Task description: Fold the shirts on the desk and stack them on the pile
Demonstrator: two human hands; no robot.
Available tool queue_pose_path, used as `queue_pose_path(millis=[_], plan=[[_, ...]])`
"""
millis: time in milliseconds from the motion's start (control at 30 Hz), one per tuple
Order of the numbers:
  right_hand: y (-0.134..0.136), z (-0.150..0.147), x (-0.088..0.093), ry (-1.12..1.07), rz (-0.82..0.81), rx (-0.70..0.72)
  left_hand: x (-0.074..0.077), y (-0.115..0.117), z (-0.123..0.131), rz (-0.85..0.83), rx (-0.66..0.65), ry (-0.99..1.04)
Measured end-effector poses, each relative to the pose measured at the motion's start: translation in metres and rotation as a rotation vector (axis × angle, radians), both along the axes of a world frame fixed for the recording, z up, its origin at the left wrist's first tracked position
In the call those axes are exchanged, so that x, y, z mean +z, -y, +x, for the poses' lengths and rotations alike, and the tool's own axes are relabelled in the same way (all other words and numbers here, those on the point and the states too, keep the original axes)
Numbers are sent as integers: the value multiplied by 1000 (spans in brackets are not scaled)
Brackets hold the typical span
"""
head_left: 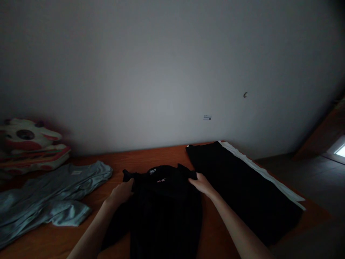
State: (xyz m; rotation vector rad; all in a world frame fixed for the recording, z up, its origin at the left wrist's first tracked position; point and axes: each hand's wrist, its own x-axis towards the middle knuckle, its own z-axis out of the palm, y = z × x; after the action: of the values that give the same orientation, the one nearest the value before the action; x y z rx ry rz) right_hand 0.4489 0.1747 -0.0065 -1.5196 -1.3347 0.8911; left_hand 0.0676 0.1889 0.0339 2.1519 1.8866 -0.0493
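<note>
A black shirt (pixel 164 212) lies in front of me on the wooden surface, its collar end toward the wall. It carries a small white print near the neck and a small pinkish logo below that. My left hand (pixel 123 191) is closed on the fabric at the shirt's left shoulder. At the opposite shoulder, my right hand (pixel 202 184) pinches the cloth with its fingers closed. The lower part of the shirt runs out of the bottom of the view, and its dark folds are hard to make out.
Grey shirt (pixel 54 198) spread at the left; behind it stands a cow-shaped toy keyboard (pixel 35 147). Folded black trousers (pixel 242 187) with a white stripe lie at the right edge of the wooden surface (pixel 129 156). A pale wall (pixel 151 79) rises behind.
</note>
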Motion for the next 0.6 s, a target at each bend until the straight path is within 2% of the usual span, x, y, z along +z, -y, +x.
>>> queue_pose_path(millis=[133,267,467,600], plan=[[-10,9,13,-3,51,-41,-5,0,-5,10,-47,14],[-18,22,21,-61,108,-94,-8,7,-12,69,-38,-15],[-20,54,17,-104,164,-259,-24,9,-29,183,132,-92],[-16,80,8,-38,154,-318,-35,6,-40,291,127,-53]])
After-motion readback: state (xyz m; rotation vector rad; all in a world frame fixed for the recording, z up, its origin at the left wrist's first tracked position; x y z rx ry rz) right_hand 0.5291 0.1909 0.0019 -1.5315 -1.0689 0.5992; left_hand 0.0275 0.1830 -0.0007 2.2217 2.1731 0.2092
